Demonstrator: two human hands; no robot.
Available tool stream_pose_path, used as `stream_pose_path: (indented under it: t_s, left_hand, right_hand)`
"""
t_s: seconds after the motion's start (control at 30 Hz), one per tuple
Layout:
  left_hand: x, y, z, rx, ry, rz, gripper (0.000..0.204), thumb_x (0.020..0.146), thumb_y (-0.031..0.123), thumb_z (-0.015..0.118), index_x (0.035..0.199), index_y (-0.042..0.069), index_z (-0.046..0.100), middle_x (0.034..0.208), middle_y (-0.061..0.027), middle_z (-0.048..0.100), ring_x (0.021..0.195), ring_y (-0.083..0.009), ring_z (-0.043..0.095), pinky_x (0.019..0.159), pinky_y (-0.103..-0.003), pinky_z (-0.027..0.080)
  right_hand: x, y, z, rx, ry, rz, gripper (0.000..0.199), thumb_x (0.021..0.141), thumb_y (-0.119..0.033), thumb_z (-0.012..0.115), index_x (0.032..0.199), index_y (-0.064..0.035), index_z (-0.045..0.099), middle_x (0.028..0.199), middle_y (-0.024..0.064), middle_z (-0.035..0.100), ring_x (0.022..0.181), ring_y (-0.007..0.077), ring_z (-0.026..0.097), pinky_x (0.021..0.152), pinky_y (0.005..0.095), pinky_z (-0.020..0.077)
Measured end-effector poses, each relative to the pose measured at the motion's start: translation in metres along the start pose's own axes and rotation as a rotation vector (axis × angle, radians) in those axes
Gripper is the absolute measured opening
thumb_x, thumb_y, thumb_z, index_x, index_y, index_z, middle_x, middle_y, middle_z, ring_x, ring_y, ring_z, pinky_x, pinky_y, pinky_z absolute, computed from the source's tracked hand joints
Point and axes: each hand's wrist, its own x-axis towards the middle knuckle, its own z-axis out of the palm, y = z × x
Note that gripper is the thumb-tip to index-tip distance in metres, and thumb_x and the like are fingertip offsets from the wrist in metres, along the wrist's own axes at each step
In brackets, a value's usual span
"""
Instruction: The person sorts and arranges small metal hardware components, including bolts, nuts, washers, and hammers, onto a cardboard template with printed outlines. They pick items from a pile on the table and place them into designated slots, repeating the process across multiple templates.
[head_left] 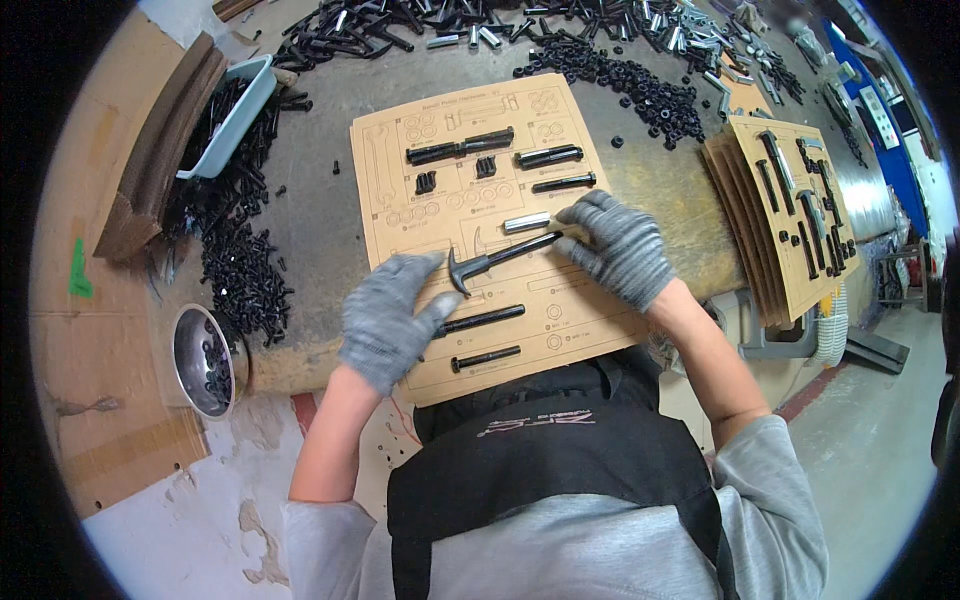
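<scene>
Cardboard sheet (pixel 600 325) overhangs the near table edge (pixel 300 368).

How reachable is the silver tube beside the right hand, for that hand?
Yes, probably: the silver tube lies on the cardboard sheet just left of the right hand, nothing visible covers it, and the black hooked tool lies apart, below it in view.

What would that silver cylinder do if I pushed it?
The silver cylinder would probably roll, since its sides look round. It might feel slippery because it looks smooth and shiny, and stiff, as it looks metallic.
</scene>
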Motion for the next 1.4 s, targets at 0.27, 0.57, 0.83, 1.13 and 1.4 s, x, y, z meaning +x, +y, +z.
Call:
stream_pose_path:
  t_s: [0.27,0.57,0.83,1.13,1.4]
  left_hand:
    - [0.035,0.008,0.038,-0.068,-0.033,0.052,0.034,0.08,0.024,0.07,0.106,0.003,0.066,0.093,-0.013,0.066,0.087,-0.0272,0.064,0.08,-0.035,0.051]
    - [0.038,0.003,0.03,-0.126,-0.093,-0.04,0.04,0.085,0.032,0.066,0.113,0.003,0.063,0.093,-0.0154,0.066,0.087,-0.0281,0.065,0.081,-0.036,0.052]
    - [-0.039,-0.115,-0.098,-0.055,0.468,-0.385,0.03,0.089,0.026,0.06,0.108,0.005,0.066,0.101,-0.0148,0.067,0.095,-0.0273,0.063,0.086,-0.035,0.048]
    - [-0.116,-0.352,-0.202,0.371,0.379,-0.962,0.033,0.084,0.032,0.06,0.109,0.012,0.067,0.11,-0.0163,0.065,0.103,-0.0331,0.062,0.091,-0.041,0.047]
    - [-0.137,-0.452,-0.221,0.367,0.194,-1.215,0.038,0.082,0.036,0.059,0.111,0.012,0.068,0.113,-0.015,0.065,0.106,-0.0318,0.061,0.093,-0.04,0.046]
  right_hand:
    - [-0.013,0.013,-0.003,-0.045,-0.049,0.05,0.019,0.081,-0.028,0.066,0.089,-0.0099,0.066,0.085,0.0087,0.061,0.077,0.0268,0.063,0.068,0.0378,0.0524]
    - [-0.004,0.006,-0.011,0.109,0.001,0.092,0.026,0.081,-0.024,0.07,0.1,-0.0068,0.064,0.092,0.013,0.063,0.079,0.031,0.064,0.071,0.0376,0.0522]
    - [-0.024,0.108,0.009,0.419,0.313,0.318,0.017,0.091,-0.013,0.061,0.101,-0.0005,0.065,0.094,0.0094,0.067,0.088,0.016,0.06,0.081,0.0306,0.0495]
    - [-0.007,0.146,0.035,0.243,0.348,0.298,0.016,0.092,-0.014,0.059,0.092,0.001,0.066,0.085,0.0072,0.067,0.076,0.0157,0.058,0.074,0.0308,0.0483]
    - [-0.012,0.149,0.043,0.385,0.469,0.406,0.012,0.092,-0.011,0.06,0.088,-0.0001,0.064,0.081,0.0057,0.065,0.072,0.0133,0.055,0.068,0.0294,0.0474]
